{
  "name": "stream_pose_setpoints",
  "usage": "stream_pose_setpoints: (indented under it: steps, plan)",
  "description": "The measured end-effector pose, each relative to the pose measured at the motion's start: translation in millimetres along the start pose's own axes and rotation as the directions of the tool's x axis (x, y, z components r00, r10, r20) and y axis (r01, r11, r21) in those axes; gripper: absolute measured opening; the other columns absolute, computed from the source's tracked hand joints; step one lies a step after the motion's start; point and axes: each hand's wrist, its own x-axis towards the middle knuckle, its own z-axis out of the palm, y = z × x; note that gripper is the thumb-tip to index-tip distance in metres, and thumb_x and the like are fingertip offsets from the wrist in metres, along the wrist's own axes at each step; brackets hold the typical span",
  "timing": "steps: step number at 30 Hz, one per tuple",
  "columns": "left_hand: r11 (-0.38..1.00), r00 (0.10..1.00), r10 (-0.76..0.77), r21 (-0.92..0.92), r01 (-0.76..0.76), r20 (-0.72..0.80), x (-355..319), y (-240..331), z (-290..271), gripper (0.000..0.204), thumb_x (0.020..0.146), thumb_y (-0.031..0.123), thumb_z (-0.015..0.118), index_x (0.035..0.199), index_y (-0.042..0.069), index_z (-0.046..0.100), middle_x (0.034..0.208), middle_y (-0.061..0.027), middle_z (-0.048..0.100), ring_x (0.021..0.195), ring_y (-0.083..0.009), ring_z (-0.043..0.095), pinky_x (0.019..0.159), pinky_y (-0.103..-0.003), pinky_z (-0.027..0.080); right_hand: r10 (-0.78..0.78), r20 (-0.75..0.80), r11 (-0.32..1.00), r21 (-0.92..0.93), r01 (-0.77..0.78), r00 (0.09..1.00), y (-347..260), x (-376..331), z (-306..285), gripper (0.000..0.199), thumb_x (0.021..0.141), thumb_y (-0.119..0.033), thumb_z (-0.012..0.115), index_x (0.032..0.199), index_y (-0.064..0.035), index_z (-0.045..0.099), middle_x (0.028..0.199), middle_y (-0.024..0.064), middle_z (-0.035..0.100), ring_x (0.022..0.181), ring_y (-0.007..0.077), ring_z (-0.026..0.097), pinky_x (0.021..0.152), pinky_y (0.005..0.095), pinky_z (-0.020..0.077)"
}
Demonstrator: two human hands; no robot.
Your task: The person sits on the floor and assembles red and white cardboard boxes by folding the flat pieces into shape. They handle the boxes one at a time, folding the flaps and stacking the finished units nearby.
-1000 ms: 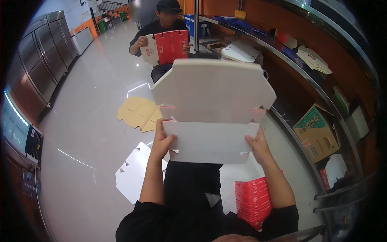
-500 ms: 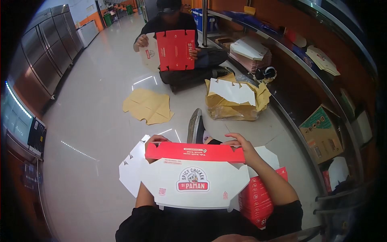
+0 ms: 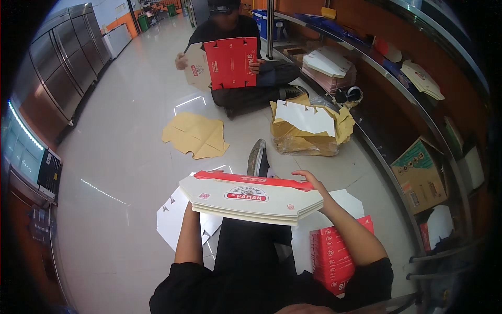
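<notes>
A small stack of flat-folded cardboard food boxes [image 3: 261, 209], white with a red edge and a printed logo, is held in the air over my lap. My left hand [image 3: 215, 171] grips its left end; most of that hand is hidden behind the boxes. At the right end my right hand [image 3: 317, 187] holds the stack, with the index finger stretched along the top. White cardboard blanks [image 3: 172, 225] lie on the floor beside my left forearm. Next to my right forearm are red printed cartons [image 3: 334, 256] and a white blank [image 3: 345, 203].
Across from me a seated person [image 3: 230, 29] holds a red-and-white carton blank [image 3: 230, 63]. Brown paper [image 3: 196, 136] lies on the floor. An opened paper-wrapped bundle [image 3: 306, 141] holds white blanks. Metal shelving [image 3: 387, 152] runs along the right, with a cardboard box [image 3: 421, 178] on it.
The stack in my hands has tipped away from upright, so its layered lower edges now show, and it sits higher above my lap. The other person's left-side hand has shifted on the carton.
</notes>
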Motion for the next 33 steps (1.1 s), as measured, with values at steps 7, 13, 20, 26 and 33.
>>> stream_pose_setpoints:
  steps: [7,13,20,26,33]
  plan:
    - [0.891,0.948,0.285,0.404,-0.208,-0.139,46.8,9.0,29.9,0.044,0.081,0.025,0.055,0.116,0.0,0.048,0.105,-0.0123,0.058,0.093,-0.0199,0.057,0.079,-0.031,0.048,0.029,-0.187,0.971,0.237,0.017,0.982,-11.0,-1.0,-36.7,0.031,0.075,-0.007,0.058,0.105,-0.0048,0.055,0.099,0.0072,0.061,0.092,0.0121,0.056,0.082,0.0261,0.0433]
    - [0.733,0.95,0.314,0.637,-0.239,-0.005,137.0,-7.7,95.7,0.041,0.081,0.023,0.055,0.115,0.0,0.05,0.106,-0.0119,0.057,0.096,-0.021,0.056,0.081,-0.031,0.046,0.019,-0.283,0.981,0.191,0.037,0.959,-25.1,-6.4,-117.9,0.028,0.077,-0.007,0.053,0.105,-0.0041,0.056,0.095,0.0052,0.061,0.089,0.0113,0.055,0.08,0.0232,0.0427]
    - [0.804,0.991,-0.09,0.595,0.014,0.098,220.0,-129.5,150.1,0.034,0.081,0.017,0.054,0.11,0.0,0.053,0.109,-0.0108,0.056,0.1,-0.02,0.052,0.085,-0.032,0.042,0.185,-0.38,0.957,0.28,-0.078,0.906,86.2,-34.0,-204.3,0.022,0.08,-0.01,0.053,0.1,-0.0046,0.058,0.092,0.0034,0.06,0.087,0.0092,0.055,0.076,0.0218,0.0439]
    - [0.973,0.912,-0.196,0.191,0.133,0.36,227.6,-232.3,157.9,0.03,0.076,0.011,0.06,0.103,0.0,0.056,0.102,-0.0073,0.058,0.088,-0.0137,0.054,0.077,-0.028,0.046,0.319,-0.384,0.814,0.579,-0.043,0.866,199.4,-51.3,-200.1,0.02,0.081,-0.014,0.054,0.099,-0.0055,0.058,0.088,0.0036,0.061,0.081,0.0098,0.057,0.073,0.0236,0.0469]
    - [0.816,0.768,0.095,0.393,-0.425,0.633,213.8,-344.0,113.5,0.028,0.073,0.012,0.063,0.099,0.003,0.056,0.1,-0.0102,0.058,0.095,-0.0202,0.054,0.081,-0.031,0.044,0.511,-0.414,0.733,0.668,-0.129,0.754,308.2,-77.4,-156.8,0.035,0.089,-0.03,0.038,0.109,-0.005,0.053,0.101,0.0089,0.058,0.092,0.0184,0.055,0.084,0.0317,0.0439]
